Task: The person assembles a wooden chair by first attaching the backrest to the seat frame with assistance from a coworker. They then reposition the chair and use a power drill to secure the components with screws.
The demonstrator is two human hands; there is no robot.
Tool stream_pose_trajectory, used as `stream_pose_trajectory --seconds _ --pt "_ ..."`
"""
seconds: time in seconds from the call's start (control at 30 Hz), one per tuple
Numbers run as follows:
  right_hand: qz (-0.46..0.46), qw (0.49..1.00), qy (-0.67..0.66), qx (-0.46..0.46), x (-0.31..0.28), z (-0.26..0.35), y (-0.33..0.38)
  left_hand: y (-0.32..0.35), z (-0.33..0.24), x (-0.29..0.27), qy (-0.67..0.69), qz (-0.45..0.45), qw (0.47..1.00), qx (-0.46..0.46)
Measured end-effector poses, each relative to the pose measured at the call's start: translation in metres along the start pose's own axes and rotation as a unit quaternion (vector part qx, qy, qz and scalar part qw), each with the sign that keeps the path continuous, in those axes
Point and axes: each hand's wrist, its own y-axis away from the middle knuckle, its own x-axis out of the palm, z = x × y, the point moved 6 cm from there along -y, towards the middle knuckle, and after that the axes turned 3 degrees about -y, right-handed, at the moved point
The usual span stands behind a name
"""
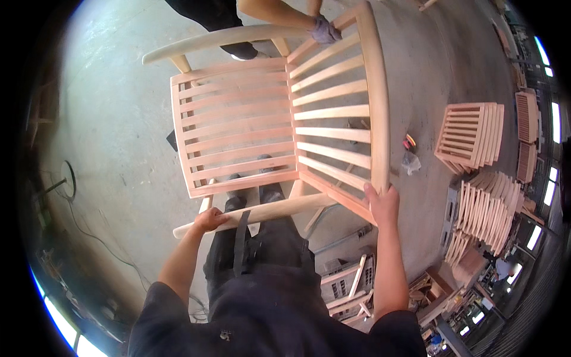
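A pale wooden armchair frame (238, 113) with a slatted seat and a slatted back stands in front of me, its back to the right. My left hand (211, 219) is closed round the near armrest (279, 208), close to its front end. At the near end of the back's top rail (376, 107), my right hand (382, 202) grips the wood. Across the chair, a co-worker's gloved hand (325, 30) rests on the far side of the backrest, where the far armrest (226, 38) meets it.
Slatted wooden panels (473, 134) are stacked at the right, with more piled frames (491, 208) nearer me. A clear plastic bag (410, 162) lies on the concrete floor (428, 71). Wooden parts (351, 285) sit by my right side. A cable (98, 241) runs across the floor at left.
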Motion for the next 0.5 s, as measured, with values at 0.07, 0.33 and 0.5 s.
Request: stream_pose_trajectory --seconds 0.07,0.33,0.5 --pt "-0.003 1.000 -0.007 0.009 0.000 -0.010 -0.003 -0.034 0.012 0.006 0.121 -0.023 0.992 0.008" --pt "-0.060 0.996 0.055 0.041 -0.007 -0.021 -0.003 -0.183 -0.073 0.088 0.785 0.044 0.604 -0.133" --pt "0.020 0.999 -0.010 0.046 -0.004 -0.022 -0.003 -0.233 -0.160 0.163 0.742 0.116 0.623 -0.217"
